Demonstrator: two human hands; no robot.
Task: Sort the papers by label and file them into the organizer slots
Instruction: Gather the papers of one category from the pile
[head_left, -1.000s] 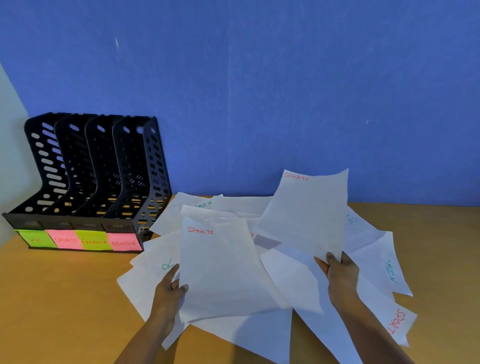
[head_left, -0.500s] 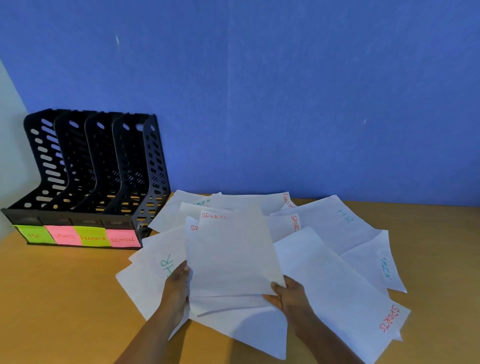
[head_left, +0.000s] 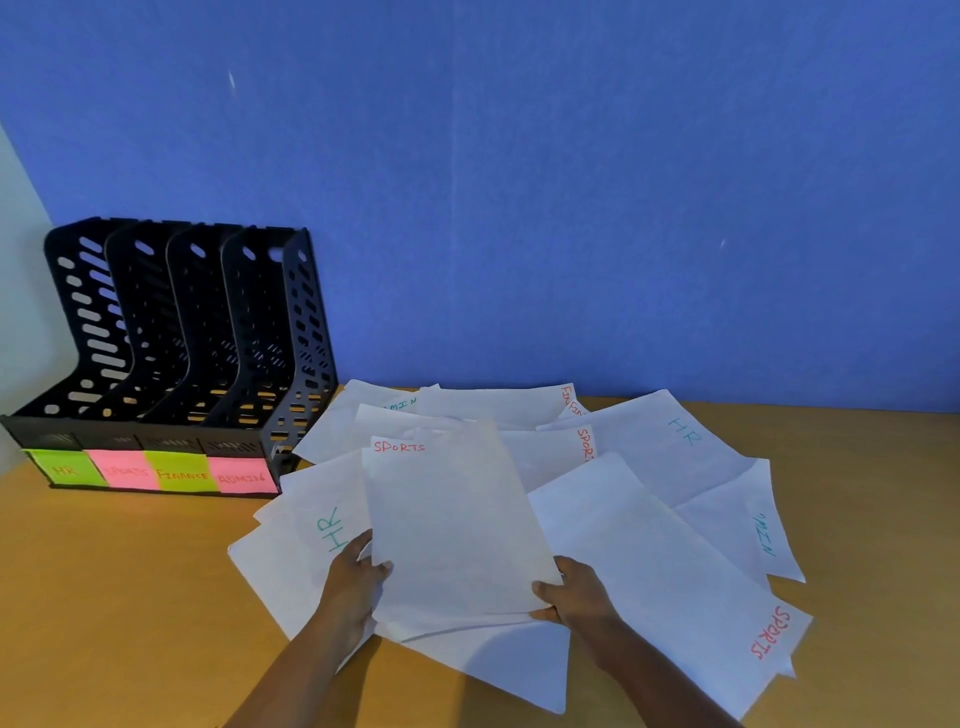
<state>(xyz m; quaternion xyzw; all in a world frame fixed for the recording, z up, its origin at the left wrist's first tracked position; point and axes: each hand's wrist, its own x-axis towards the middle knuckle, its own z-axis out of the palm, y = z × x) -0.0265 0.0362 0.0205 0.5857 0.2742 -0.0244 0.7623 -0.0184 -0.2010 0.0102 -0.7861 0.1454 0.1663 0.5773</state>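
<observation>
A small stack of SPORTS papers (head_left: 452, 525) is held just above the pile, red label at its top left. My left hand (head_left: 353, 582) grips its lower left corner, and my right hand (head_left: 576, 597) grips its lower right corner. Beneath lie several loose white sheets: an HR sheet (head_left: 311, 525) at the left, another HR sheet (head_left: 670, 447) at the right, a SPORTS sheet (head_left: 691, 597) at the near right. The black organizer (head_left: 171, 353) stands at the far left with four slots tagged HR, SPORTS, FINANCE, ADMIN.
The wooden table (head_left: 114, 597) has bare surface in front of the organizer and at the far right. A blue wall (head_left: 571, 208) rises directly behind the papers and the organizer.
My right hand brought its SPORTS sheet down and left onto the sheet in my left hand. Both hands now hold the two sheets squared together.
</observation>
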